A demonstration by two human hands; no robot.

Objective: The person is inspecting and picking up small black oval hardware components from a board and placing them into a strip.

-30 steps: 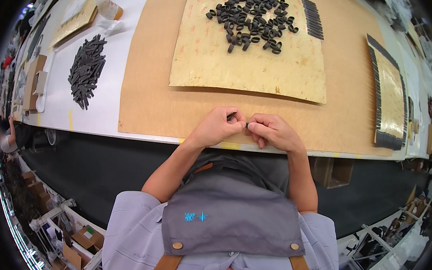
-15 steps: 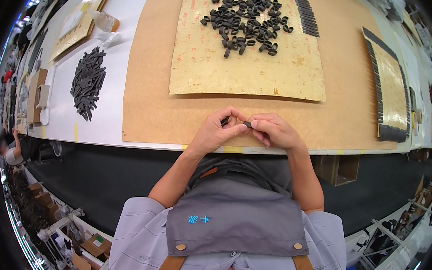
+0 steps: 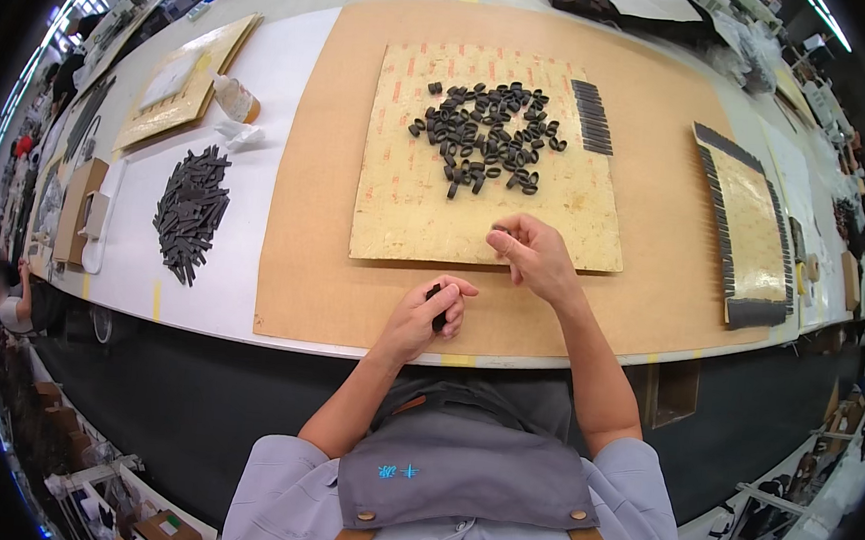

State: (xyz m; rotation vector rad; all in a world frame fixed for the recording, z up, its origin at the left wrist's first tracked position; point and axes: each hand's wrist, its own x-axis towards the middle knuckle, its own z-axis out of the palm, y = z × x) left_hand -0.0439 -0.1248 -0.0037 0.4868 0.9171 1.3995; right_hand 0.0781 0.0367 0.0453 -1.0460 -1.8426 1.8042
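My left hand (image 3: 427,316), low on the brown paper (image 3: 306,299), is closed round a small bundle of black strips (image 3: 438,316). Over the lower part of a yellow board (image 3: 385,227), my right hand (image 3: 530,253) pinches a small dark piece, mostly hidden by the fingers. Many short black loops (image 3: 487,133) lie scattered on that board, beside a row of flat black strips (image 3: 592,116) at its right edge.
On the left are a heap of black strips (image 3: 191,203), a bottle (image 3: 236,99), a stacked board (image 3: 152,122) and cardboard boxes (image 3: 77,213). Another board edged with black strips (image 3: 752,217) lies right. A person (image 3: 9,301) is at the far left.
My hands, together a second ago, have separated: the right moved up over the board with its small piece, while the left stayed low with the strips. The view has also shifted.
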